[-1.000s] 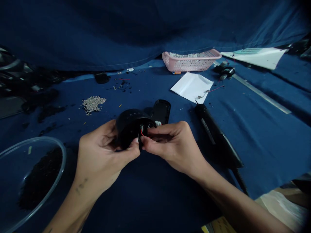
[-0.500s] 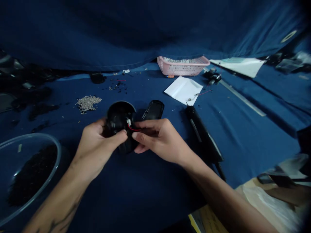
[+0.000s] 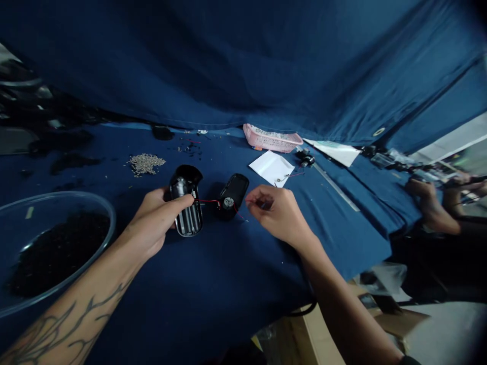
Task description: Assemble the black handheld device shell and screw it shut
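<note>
My left hand grips a glossy black plastic housing with ribbed channels inside, its thumb across the front and its rounded end up. A thin red wire runs from the housing to a second black plastic part lying on the blue cloth. That part has a round silvery piece at its near end, and a loose wire trails from it. Just right of it, my right hand is closed in a pinch. Whatever those fingertips hold is too small to make out.
A clear tub of small black pieces stands left. Small metal bits are heaped behind my left hand. Farther back are a white sheet, a pink basket and a strip. Another person's hand shows at right.
My right hand has moved away from the housing toward the right. The housing is now tilted to show its ribbed inside. The view has swung; the black power screwdriver is no longer visible.
</note>
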`<state>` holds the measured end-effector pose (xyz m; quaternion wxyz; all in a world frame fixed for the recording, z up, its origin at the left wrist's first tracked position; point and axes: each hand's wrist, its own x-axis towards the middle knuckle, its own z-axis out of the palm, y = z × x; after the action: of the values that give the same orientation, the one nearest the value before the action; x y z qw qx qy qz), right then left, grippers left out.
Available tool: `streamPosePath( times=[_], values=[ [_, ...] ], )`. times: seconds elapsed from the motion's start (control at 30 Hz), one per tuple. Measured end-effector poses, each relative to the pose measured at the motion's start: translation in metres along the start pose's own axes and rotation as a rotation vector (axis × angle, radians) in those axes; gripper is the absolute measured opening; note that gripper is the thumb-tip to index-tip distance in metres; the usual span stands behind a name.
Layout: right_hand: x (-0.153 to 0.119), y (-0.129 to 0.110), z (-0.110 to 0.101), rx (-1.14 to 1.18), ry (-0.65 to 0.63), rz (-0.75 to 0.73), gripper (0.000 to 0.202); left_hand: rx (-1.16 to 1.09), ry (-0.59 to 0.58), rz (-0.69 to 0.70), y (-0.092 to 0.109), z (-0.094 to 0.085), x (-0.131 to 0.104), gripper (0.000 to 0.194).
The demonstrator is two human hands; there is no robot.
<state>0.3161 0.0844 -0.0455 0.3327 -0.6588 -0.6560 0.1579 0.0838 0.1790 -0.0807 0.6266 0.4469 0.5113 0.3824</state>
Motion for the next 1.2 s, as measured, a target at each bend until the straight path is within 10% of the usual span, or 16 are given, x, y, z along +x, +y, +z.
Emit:
streamPosePath(
  times=[0.33,0.6,0.87,1.07,1.2],
  values=[
    [-0.008,0.009,0.011,0.275,-0.248,0.196,0.005,-0.073,-0.086,-0.011,0.000,-0.001,0.002,0.022],
    [0.001,-0.012,-0.008,0.691,-0.448,0.422,0.041,-0.101,-0.096,-0.037,0.001,-0.001,0.003,0.023],
    [0.015,-0.016,-0.009,0.840,-0.643,0.112,0.023,-0.159,-0.119,-0.084,0.008,0.001,-0.002,0.019],
    [0.041,-0.014,0.009,0.627,-0.376,-0.199,0.014,-0.247,-0.134,-0.140,0.015,0.002,-0.004,0.024],
    [0.042,-0.016,0.021,0.609,-0.323,-0.121,0.021,-0.247,-0.179,-0.134,0.013,0.003,-0.007,0.028]
  ],
)
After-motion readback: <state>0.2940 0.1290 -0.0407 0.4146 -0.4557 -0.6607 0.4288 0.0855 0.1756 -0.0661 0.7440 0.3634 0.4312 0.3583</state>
